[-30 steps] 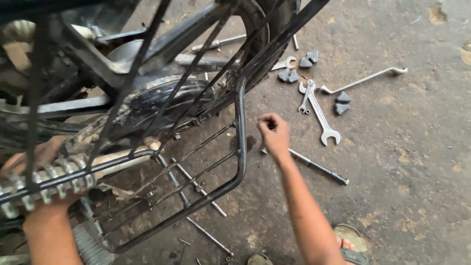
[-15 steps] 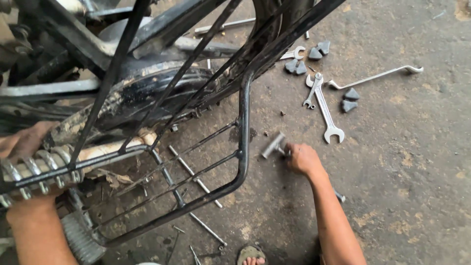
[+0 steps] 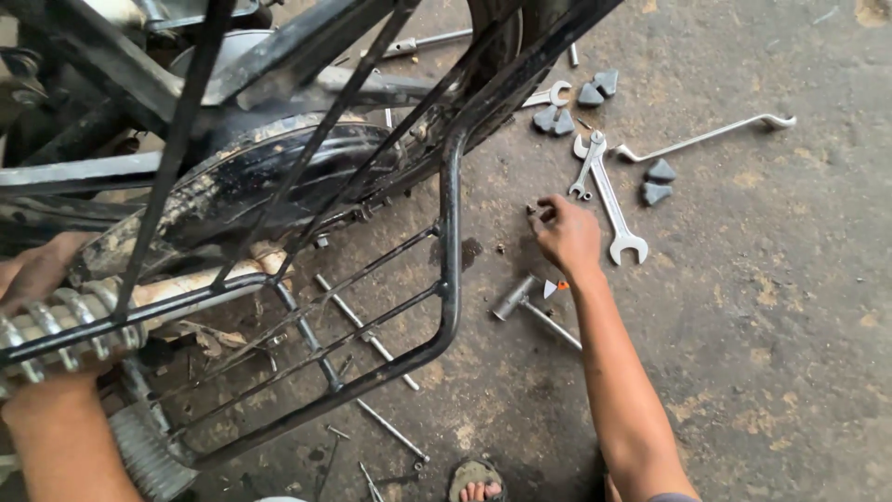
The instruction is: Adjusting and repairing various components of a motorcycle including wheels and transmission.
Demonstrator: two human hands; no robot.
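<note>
- Right hand (image 3: 569, 234) down on the concrete floor (image 3: 762, 353), fingers curled and pinched at a small dark part (image 3: 533, 210), perhaps a nut or bolt; too small to tell what it is, or whether it is truly gripped.
- Left hand (image 3: 42, 279) at the left edge, wrapped round the coil spring of a shock absorber (image 3: 65, 330) on the motorcycle; fingers closed about it, though partly cut off by the frame edge.
- Black tubular side rack (image 3: 450, 242) standing between the two hands, rear wheel (image 3: 279, 177) behind it.
- Just below the right wrist: a socket wrench with a long bar (image 3: 522, 302), lying flat, close to but apart from the hand.
- Just right of the hand: two open-ended spanners (image 3: 609, 200), crossed near their upper ends; beyond them a long ring spanner (image 3: 706, 138) and several small grey wedge-shaped pieces (image 3: 656, 181).
- Best handled, by judgement: pinch the small part between thumb and forefinger tips, lift straight off the gritty floor, keep it clear of the spanner heads nearby.
- Steady hold on the spring with the other hand, so the bike does not shift while attention is on the floor.
- Risk: a small part slipping from the fingers and rolling under the rack among the loose rods (image 3: 367, 336).
</note>
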